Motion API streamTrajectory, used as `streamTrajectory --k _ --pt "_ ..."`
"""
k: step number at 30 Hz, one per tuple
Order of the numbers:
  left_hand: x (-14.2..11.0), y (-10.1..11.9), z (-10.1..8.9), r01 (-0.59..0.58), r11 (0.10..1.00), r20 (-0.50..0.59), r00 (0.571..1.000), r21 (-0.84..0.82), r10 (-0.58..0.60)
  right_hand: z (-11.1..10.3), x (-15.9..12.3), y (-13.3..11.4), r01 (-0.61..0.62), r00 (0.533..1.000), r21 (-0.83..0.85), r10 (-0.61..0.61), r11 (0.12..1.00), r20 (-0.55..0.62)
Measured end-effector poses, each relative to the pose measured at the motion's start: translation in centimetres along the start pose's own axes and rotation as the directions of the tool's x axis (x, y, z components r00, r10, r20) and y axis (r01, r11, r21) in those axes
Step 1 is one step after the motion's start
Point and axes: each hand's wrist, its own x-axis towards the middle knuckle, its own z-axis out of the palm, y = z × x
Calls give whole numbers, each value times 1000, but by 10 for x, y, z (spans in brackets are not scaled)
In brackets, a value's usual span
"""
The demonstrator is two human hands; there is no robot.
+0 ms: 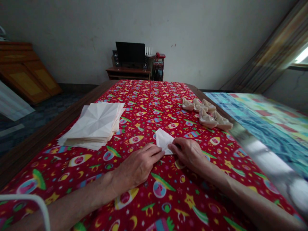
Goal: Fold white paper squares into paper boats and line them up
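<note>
A small piece of folded white paper (164,138) lies on the red patterned tablecloth in front of me, with a pointed top. My left hand (141,160) rests at its lower left edge, fingers together and pressed onto the paper. On the opposite side, my right hand (189,150) pinches the paper's right edge between thumb and curled fingers. To the left sits a stack of creased white paper sheets (96,120), the top one marked with star-like folds. Several folded paper pieces (208,118), cream-coloured and boat-like, stand grouped at the right; neither hand touches them.
The red tablecloth (166,195) covers a long dark-edged table. A white curved cable or tube (39,200) crosses the lower left. Beyond are a monitor (130,52) with speakers, a red telephone (160,55), a wooden cabinet (29,73) and a bed with patterned covers (260,118).
</note>
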Motion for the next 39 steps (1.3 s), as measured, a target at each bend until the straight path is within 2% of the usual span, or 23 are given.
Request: streamTrajectory --k 6,11,17,20,23,26,33,39 --pt "0 1 1 10 999 16 1000 45 -11 -2 2 -2 -28 999 19 27 999 26" --pt "4 0 -4 -3 1000 25 1000 26 2 3 0 4 28 999 35 -27 999 -22" --pt "36 -33 -5 34 985 -77 996 -169 -47 4 0 4 29 999 19 -29 999 -12" --pt "59 -48 -6 72 977 62 996 -198 -61 4 0 3 19 1000 19 -19 1000 -19" --pt "74 -53 -8 178 970 125 979 -167 -159 6 -1 3 31 999 26 -31 999 -34" --pt "79 -55 -7 249 953 147 963 -171 -225 6 -1 3 38 998 25 -36 999 -42" --pt "79 -60 0 279 930 158 956 -238 -246 5 -1 2 24 1000 9 -24 1000 -9" --pt "80 -54 0 337 904 125 941 -263 -315 5 -1 1 23 1000 5 -23 1000 4"
